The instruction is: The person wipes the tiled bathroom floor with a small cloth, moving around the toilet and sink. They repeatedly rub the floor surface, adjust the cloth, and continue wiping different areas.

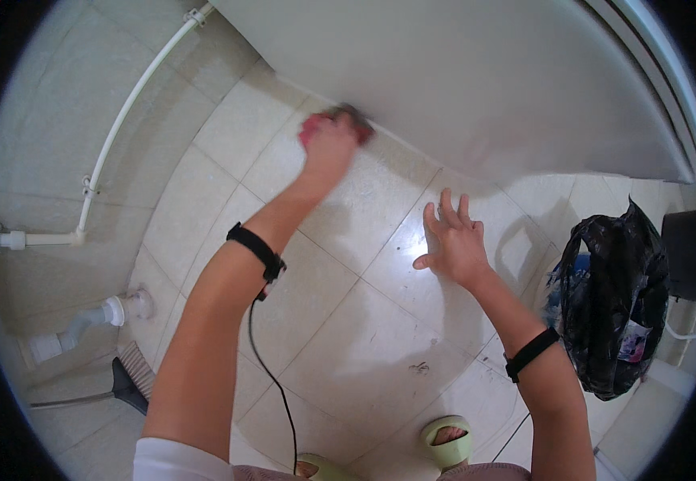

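My left hand [332, 148] is stretched far forward and closed on a red and dark cloth [311, 128], blurred by motion. The cloth is at the floor, along the bottom edge of a large pale panel [444, 72]. Out to the right, my right hand [454, 244] has its fingers spread, with nothing in it. It hovers over or rests on the pale tiled floor [324, 321]; I cannot tell which. Each forearm wears a black strap, and a thin black cable trails from the left one.
A black plastic bag [604, 297] stands at the right beside a dark bin-like object [689, 252]. White pipes [115, 132] run along the left wall, with a grey drain pipe [83, 327] low down. A broom [130, 385] lies below it. My feet wear green slippers [447, 441].
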{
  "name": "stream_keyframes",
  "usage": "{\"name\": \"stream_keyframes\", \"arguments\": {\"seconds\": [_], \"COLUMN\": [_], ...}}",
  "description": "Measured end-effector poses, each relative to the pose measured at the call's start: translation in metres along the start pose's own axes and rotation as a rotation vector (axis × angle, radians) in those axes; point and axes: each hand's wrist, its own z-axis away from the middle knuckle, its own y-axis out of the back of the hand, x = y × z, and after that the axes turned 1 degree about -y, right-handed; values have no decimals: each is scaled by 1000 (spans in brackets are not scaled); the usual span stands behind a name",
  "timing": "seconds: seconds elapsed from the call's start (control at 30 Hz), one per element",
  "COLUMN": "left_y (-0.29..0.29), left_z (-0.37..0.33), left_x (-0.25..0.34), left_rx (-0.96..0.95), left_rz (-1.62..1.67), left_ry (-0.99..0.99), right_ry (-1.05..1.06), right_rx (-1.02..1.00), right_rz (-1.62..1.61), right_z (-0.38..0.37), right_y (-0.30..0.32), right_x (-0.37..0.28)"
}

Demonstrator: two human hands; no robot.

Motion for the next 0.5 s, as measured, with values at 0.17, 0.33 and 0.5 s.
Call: {"name": "stream_keyframes", "arguments": {"seconds": [0.17, 0.33, 0.5], "left_y": [7, 12, 17], "left_z": [10, 8, 6], "left_x": [2, 24, 24], "left_rx": [-57, -27, 83], "left_rz": [0, -134, -45], "left_ry": [-116, -196, -119], "right_ry": [12, -3, -11], "right_rx": [-1, -19, -35], "right_rz": [-1, 31, 36], "right_z": [-4, -3, -2], "right_y": [0, 4, 5], "right_x": [-1, -4, -7]}}
